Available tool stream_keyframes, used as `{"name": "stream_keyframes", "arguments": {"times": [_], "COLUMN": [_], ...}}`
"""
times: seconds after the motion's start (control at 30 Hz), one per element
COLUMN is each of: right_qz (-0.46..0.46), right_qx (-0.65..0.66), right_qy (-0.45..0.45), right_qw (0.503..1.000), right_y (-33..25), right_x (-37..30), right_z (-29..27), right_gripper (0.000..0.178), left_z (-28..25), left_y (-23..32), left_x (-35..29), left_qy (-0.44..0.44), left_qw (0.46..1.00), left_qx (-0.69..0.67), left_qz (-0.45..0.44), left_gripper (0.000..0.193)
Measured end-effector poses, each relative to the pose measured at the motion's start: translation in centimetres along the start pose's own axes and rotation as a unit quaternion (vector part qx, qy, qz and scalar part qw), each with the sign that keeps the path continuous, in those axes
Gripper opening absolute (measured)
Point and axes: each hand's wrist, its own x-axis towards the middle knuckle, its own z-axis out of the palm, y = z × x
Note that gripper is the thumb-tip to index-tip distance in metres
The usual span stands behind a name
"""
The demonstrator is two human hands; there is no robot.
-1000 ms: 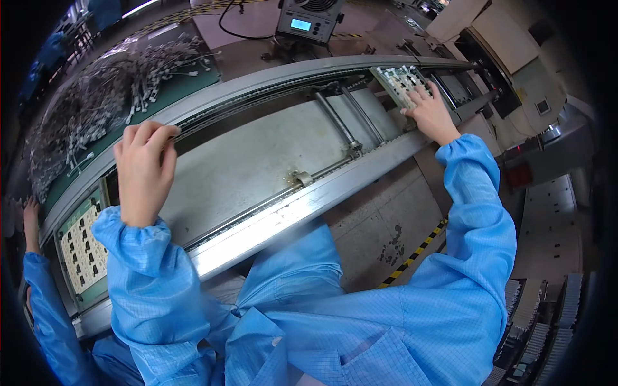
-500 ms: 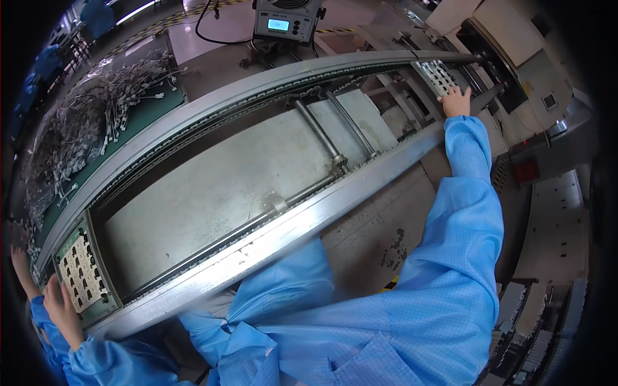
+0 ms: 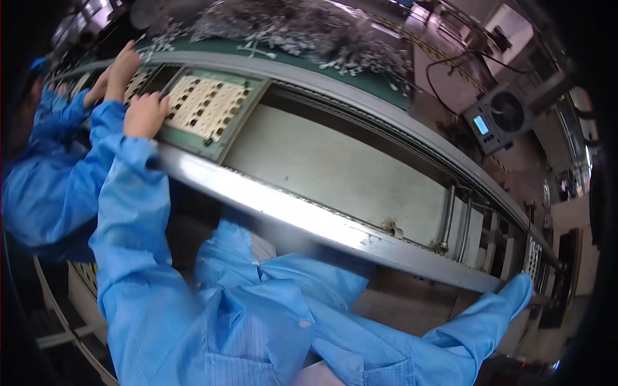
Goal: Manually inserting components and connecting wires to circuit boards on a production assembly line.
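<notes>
Resting on the near-left corner of a green-framed panel tray [image 3: 207, 109], the person's left hand [image 3: 145, 114] lies palm down, fingers loosely curled and together, touching the tray's cream perforated panel, nothing gripped. The tray sits at the left end of the conveyor [image 3: 335, 174], between its two rails, tilted with the curve of the line. The left forearm, in a blue sleeve [image 3: 129, 212], crosses the near steel rail [image 3: 302, 222] at a steep angle, elbow low near the body.

Right arm stretched far out along the near rail toward the conveyor's right end; the right sleeve cuff [image 3: 518, 293] shows, but the right hand itself is hidden past the rail end, so finger state cannot be told.

Just beyond the left hand, a second person's hand [image 3: 121, 67] in a blue sleeve reaches over the far-left edge of the conveyor, fingers bent on another panel there.

Bare grey belt bed fills the conveyor's middle. A heap of small grey metal parts [image 3: 302, 29] lies along the green strip behind the far rail. A grey box unit with a small blue screen and fan [image 3: 499, 119] stands beyond the far rail, toward the right.
</notes>
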Motion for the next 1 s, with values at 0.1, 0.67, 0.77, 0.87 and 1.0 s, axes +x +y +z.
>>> {"name": "stream_keyframes", "arguments": {"times": [0.1,0.67,0.77,0.87,1.0], "right_qz": [0.047,-0.342,-0.405,-0.456,-0.480], "right_qx": [-0.001,0.416,0.428,0.423,0.455], "right_qy": [-0.009,0.358,0.391,0.395,0.369], "right_qw": [0.999,0.763,0.707,0.677,0.653], "right_y": [3.0,-9.9,-18.6,-24.8,-31.9], "right_x": [1.3,-12.7,-20.5,-24.4,-25.5], "right_z": [3.9,-25.0,-36.7,-44.1,-51.5], "right_gripper": [0.040,0.050,0.046,0.039,0.028], "left_z": [-1.0,-7.3,-5.6,-7.5,-7.0], "left_y": [0.3,-2.6,-3.7,-0.6,3.9], "left_x": [-1.4,4.2,7.1,7.3,10.9], "left_qy": [-0.013,-0.215,-0.305,-0.134,0.061], "left_qw": [0.994,0.959,0.907,0.976,0.935], "left_qx": [0.082,-0.176,-0.270,-0.047,-0.189], "left_qz": [-0.067,0.052,0.109,0.168,0.295], "left_gripper": [0.050,0.065,0.059,0.042,0.014]}}
